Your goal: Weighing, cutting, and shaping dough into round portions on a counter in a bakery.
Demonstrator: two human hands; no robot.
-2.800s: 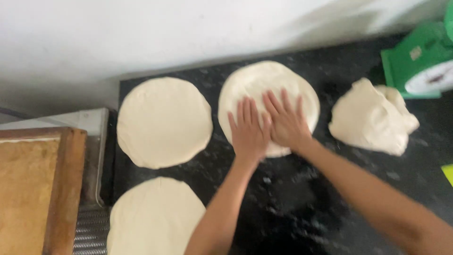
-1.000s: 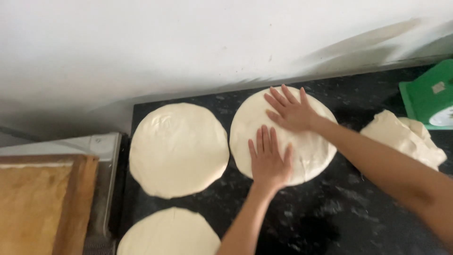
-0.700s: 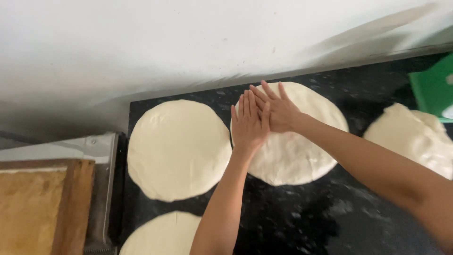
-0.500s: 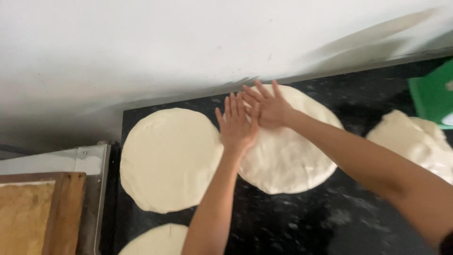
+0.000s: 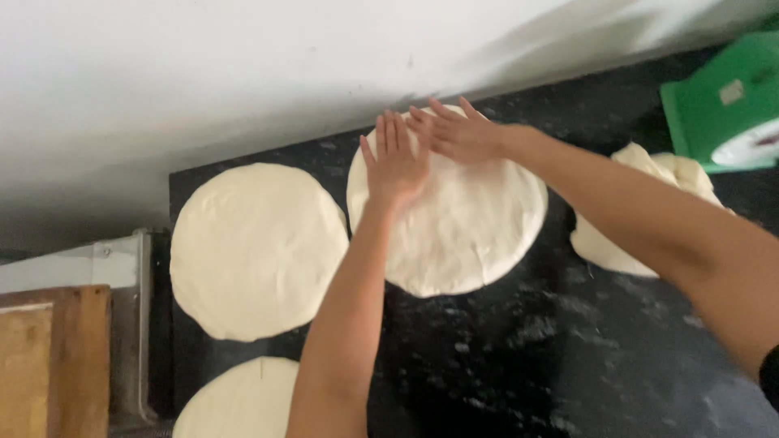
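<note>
Both hands (image 5: 426, 150) flat (fingers spread) on dough round's (image 5: 462, 235) far edge.

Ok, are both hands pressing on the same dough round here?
Yes, the left hand and the right hand both lie flat on the far edge of the middle dough round, with fingers spread.
</note>
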